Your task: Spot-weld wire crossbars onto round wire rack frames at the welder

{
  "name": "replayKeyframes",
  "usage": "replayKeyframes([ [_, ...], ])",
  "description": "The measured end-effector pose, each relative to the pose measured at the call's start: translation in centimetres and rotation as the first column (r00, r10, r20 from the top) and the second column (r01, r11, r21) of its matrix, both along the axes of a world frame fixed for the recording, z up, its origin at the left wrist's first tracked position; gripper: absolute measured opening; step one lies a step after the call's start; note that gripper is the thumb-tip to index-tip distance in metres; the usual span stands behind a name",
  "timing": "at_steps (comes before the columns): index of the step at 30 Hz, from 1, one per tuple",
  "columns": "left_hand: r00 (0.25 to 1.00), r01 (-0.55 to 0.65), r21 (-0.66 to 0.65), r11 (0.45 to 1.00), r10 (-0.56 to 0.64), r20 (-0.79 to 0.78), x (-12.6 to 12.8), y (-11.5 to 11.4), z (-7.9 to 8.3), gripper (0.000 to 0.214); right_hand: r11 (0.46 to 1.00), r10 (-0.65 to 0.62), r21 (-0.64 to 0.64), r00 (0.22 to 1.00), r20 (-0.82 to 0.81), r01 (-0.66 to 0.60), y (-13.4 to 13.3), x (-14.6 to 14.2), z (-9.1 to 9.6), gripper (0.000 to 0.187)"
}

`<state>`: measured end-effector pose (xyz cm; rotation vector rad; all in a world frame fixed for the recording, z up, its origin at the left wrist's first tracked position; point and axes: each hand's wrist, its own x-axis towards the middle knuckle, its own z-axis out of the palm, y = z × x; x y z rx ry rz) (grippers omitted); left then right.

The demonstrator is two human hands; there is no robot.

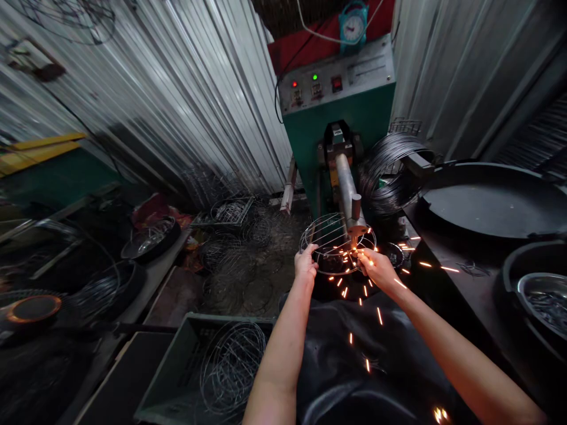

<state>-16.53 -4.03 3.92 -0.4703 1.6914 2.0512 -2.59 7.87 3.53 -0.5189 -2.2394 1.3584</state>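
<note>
- The left hand [305, 263] grips the left rim of a round wire rack [328, 234], fingers closed on it.
- The right hand [377, 269] is clamped on the rack's right rim.
- The rack sits level under the electrode [355, 229] of the green welding machine [310, 133].
- Sparks [380, 316] scatter around the right hand.
- A coil of wire [390, 171] hangs just right of the machine.

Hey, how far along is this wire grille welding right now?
Done: wire baskets lie in the green bin, another pile on the floor. In hand: left hand and right hand hold a round grille under the welder's electrode, sparks flying. Left: how many joints remain can't be told.
</note>
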Motion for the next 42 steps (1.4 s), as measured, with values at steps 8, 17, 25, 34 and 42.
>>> replayKeyframes([
  [8, 0.93, 0.352, -0.072, 0.933, -0.341, 0.134, -4.8, -2.8, 1.7, 0.041, 0.978, -0.075, 0.199, 0.996, 0.055, 0.063, -0.6, 8.1, -3.1, 0.024],
  [17, 0.897, 0.437, -0.175, 0.882, -0.441, 0.019, -7.8, -1.3, -0.4, 0.03, 0.917, 0.265, 0.143, 0.838, 0.476, -0.371, -2.7, 15.7, -8.6, 0.021],
  [25, 0.948, 0.296, 0.034, 0.955, -0.298, 0.115, -2.5, -6.5, -0.6, 0.043, 0.651, 0.297, 0.238, 0.531, 0.794, -0.72, -8.3, 11.2, -9.9, 0.015],
  [34, 0.938, 0.297, 0.07, 0.952, -0.304, 0.167, -2.0, -7.0, -0.4, 0.031, 0.743, 0.208, 0.269, 0.593, 0.778, -0.613, -8.2, 13.0, -9.5, 0.021],
  [42, 0.938, 0.32, -0.008, 0.947, -0.316, 0.14, -2.5, -6.1, -0.8, 0.024, 0.99, 0.132, -0.034, 0.856, 0.5, -0.134, -3.9, 16.8, -8.5, 0.025],
])
